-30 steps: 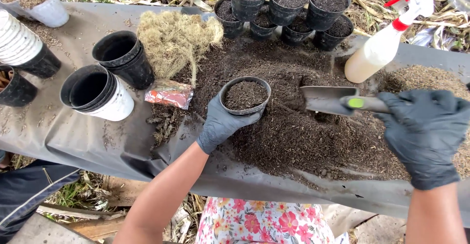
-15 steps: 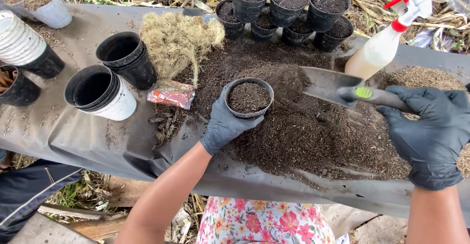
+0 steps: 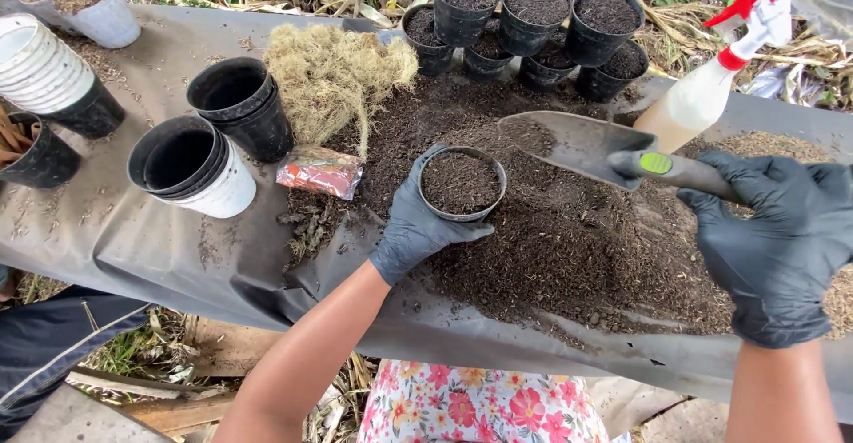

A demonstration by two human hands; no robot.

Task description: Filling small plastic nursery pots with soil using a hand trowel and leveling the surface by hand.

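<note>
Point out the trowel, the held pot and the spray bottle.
trowel (image 3: 569, 141), head view, on the blade's bare metal.
pot (image 3: 461, 183), head view, on the soil filling it, held by the left hand (image 3: 410, 225).
spray bottle (image 3: 697, 105), head view, on its pale body.

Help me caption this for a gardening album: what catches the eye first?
A left hand in a black glove holds a small black pot full of soil at the centre. The right hand holds a trowel just right of it, above the dark soil heap. Filled pots cluster at the top.
</note>
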